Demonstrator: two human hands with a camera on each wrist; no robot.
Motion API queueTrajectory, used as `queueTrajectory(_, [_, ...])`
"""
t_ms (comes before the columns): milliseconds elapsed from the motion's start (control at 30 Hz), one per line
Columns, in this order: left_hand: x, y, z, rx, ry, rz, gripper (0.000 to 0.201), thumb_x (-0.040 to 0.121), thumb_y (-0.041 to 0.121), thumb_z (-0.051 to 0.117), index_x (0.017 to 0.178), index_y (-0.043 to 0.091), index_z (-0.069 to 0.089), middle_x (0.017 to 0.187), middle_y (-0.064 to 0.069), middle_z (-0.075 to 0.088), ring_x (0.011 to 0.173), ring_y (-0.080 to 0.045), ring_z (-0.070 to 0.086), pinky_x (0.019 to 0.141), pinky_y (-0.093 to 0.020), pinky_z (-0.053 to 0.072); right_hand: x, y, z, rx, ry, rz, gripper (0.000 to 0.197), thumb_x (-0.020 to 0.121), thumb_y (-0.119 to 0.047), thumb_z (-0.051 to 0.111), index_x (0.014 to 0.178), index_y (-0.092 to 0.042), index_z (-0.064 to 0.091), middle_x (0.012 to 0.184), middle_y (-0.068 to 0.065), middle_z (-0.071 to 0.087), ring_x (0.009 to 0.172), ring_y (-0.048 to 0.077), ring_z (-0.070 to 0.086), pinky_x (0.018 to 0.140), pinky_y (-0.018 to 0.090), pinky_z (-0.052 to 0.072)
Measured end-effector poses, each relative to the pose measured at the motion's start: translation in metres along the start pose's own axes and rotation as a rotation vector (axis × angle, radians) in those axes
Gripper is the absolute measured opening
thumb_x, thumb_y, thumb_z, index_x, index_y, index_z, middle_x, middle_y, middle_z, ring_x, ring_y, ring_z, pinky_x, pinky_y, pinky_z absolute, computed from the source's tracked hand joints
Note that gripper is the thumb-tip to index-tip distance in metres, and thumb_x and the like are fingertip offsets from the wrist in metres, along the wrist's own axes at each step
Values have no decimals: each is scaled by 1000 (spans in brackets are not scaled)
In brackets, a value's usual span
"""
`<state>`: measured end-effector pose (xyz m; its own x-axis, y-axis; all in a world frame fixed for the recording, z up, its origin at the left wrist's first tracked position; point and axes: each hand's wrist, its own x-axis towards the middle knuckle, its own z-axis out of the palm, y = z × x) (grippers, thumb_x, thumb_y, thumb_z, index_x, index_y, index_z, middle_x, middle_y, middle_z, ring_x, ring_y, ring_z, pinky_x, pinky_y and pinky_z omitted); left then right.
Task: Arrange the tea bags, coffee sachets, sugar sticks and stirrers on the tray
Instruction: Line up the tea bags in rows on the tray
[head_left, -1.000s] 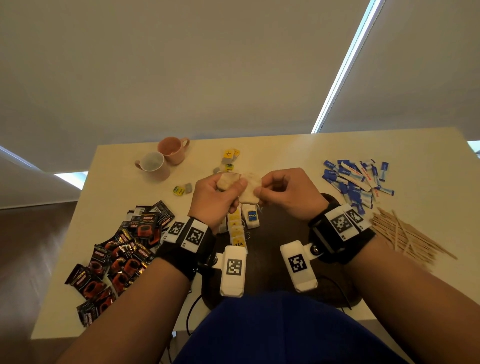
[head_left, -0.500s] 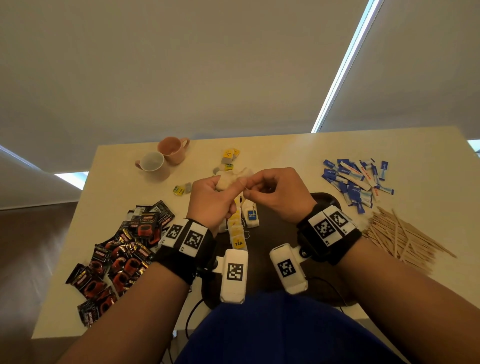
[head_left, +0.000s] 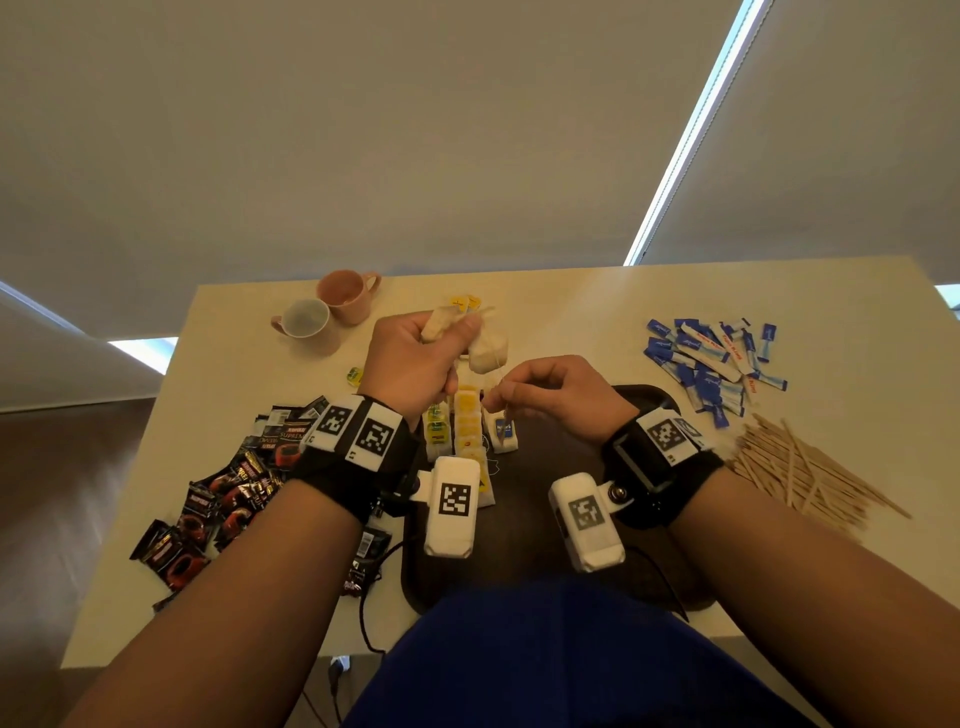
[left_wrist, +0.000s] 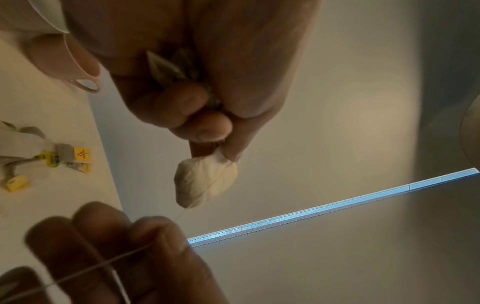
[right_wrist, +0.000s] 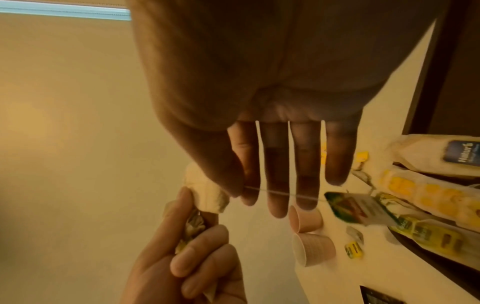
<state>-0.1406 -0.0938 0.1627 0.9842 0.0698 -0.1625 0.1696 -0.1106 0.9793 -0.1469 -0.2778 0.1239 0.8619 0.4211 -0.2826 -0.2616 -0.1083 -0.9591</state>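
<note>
A pale desk (head_left: 571, 312) stands in front of plain drawn blinds, with a dark tray (head_left: 550, 457) at its near edge under my hands. My left grip (head_left: 415, 358) is raised above the tray's far end, fingers curled round a bunch of tea bags (left_wrist: 206, 183), one of which dangles just below my fingertips. My right grip (head_left: 550, 395), lower and just beside it, pinches that bag's thin string (right_wrist: 280, 193) between thumb and forefinger, other fingers relaxed; the paper tag (right_wrist: 355, 207) hangs off the string past my fingers. Rows of tea bags already lie on the tray (head_left: 467, 415) directly beneath both grips. Coffee sachets (head_left: 223, 488) lie heaped to the left of my left wrist, sugar sticks (head_left: 711, 364) and wooden stirrers (head_left: 800, 467) to the right of my right wrist, all still off the tray. The strings look tangled, I judge; pulling hard could snap the thread, tear the bag, or drag the whole bunch loose onto the neat rows.
</note>
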Motion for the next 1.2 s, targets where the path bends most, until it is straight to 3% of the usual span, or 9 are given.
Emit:
queueTrajectory(133, [4, 2, 1, 7, -11, -12, 35, 94, 28, 68, 60, 25, 69, 63, -15, 54, 39, -16, 42, 40, -21, 31, -2, 0, 2, 154, -73, 85, 25, 98, -5, 53, 108, 16, 60, 105, 25, 70, 97, 29, 68, 85, 40, 57])
queueTrajectory(333, [7, 3, 1, 1, 3, 5, 31, 95, 28, 68, 65, 22, 68, 69, -23, 59, 40, -18, 43, 40, -22, 31, -5, 3, 2, 223, -139, 133, 24, 95, 0, 52, 116, 9, 60, 113, 31, 66, 105, 37, 65, 90, 39, 56])
queueTrajectory(400, [7, 3, 1, -16, 8, 4, 28, 95, 26, 67, 67, 21, 68, 66, -15, 62, 39, -16, 42, 40, -22, 31, -6, 7, 3, 237, -161, 169, 28, 93, 9, 50, 119, 5, 60, 115, 31, 66, 108, 38, 65, 89, 40, 57])
queueTrajectory(533, [8, 5, 1, -46, -3, 1, 25, 96, 25, 66, 72, 18, 68, 64, -1, 67, 38, -13, 42, 39, -20, 30, -7, 15, 5, 123, -139, 181, 33, 95, 15, 44, 123, 5, 56, 110, 32, 67, 94, 29, 71, 77, 29, 61])
queueTrajectory(700, [5, 8, 0, -89, -42, -11, 22, 96, 23, 66, 76, 16, 69, 64, 2, 67, 38, -13, 41, 37, -19, 29, -7, 18, 4, 67, -52, 220, 17, 91, 2, 63, 106, 4, 58, 87, 21, 74, 73, 22, 74, 61, 26, 60])
queueTrajectory(833, [4, 6, -2, -92, -74, -15, 21, 96, 23, 64, 79, 13, 70, 66, -1, 66, 38, -14, 40, 37, -19, 29, -1, 21, 1, -315, 61, 61, 11, 81, -7, 78, 92, -5, 76, 83, 1, 75, 72, 9, 70, 68, 19, 56])
queueTrajectory(933, [4, 4, -5, -68, -90, -24, 25, 95, 26, 66, 82, 4, 69, 71, -9, 66, 38, -15, 39, 37, -19, 28, 3, 15, 0, -374, 110, 32, 11, 82, -12, 78, 93, -15, 79, 80, -11, 72, 73, 1, 67, 67, 12, 51])
queueTrajectory(1100, [-3, -1, -9, -40, -191, -50, 25, 94, 24, 67, 72, 13, 68, 64, -11, 58, 36, -13, 38, 36, -19, 27, 12, -7, -3, -251, 141, 83, 12, 92, -6, 66, 97, 1, 75, 68, 7, 70, 52, 6, 65, 53, 18, 52])
queueTrajectory(1200, [-9, -8, -7, 21, -204, -97, 23, 95, 21, 66, 87, -1, 68, 64, -10, 57, 36, -10, 40, 34, -19, 27, 16, -18, -5, -174, 190, 10, 17, 95, -4, 61, 102, 6, 72, 76, 8, 72, 60, 7, 70, 55, 17, 53])
